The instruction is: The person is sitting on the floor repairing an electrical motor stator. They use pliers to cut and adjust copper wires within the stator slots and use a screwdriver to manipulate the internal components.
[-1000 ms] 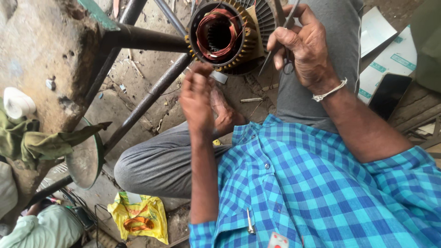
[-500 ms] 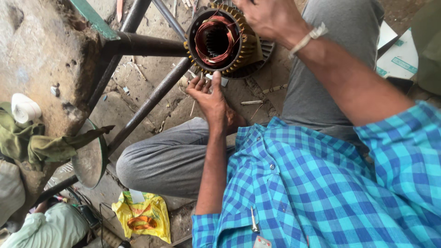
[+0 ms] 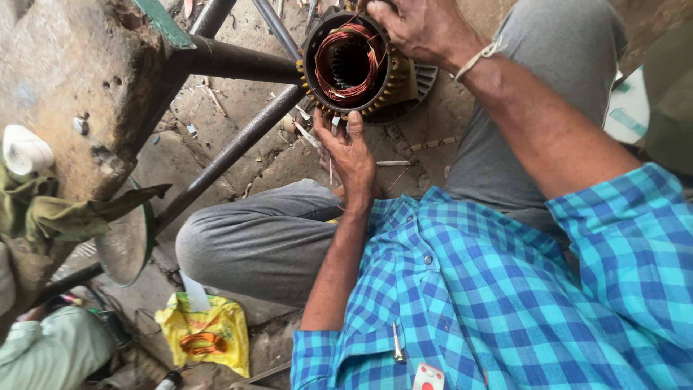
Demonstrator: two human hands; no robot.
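Seen from the head camera: dusty concrete floor (image 3: 216,123), littered with scraps, crossed by dark round steel frame bars (image 3: 231,152). Round motor stator with copper-red wire coils and yellowish slot teeth (image 3: 351,63) propped at the top middle, against the bars' crossing and above the grey-trousered knees (image 3: 260,242). Left hand (image 3: 351,155) open just under the stator's lower rim, palm up, fingertips touching the teeth, nothing clasped; thin pale sliver (image 3: 330,167) lying beside the palm, whether pinched or loose cannot be told. Right hand (image 3: 422,27) curled over the stator's upper right edge, fingers bent down onto the winding; whether clamped on wire or merely pressing cannot be told, fingertips being hidden. Pale band (image 3: 478,59) round that wrist. Blue and turquoise checked shirt (image 3: 505,289) filling the lower right, metal pen clip (image 3: 397,347) at the pocket. Rough stone slab (image 3: 65,87) at the left edge, olive rag (image 3: 65,213) draped over it, white roll (image 3: 25,150) resting on it. Yellow plastic bag holding a coil of copper wire (image 3: 206,336) on the floor near the bottom edge.
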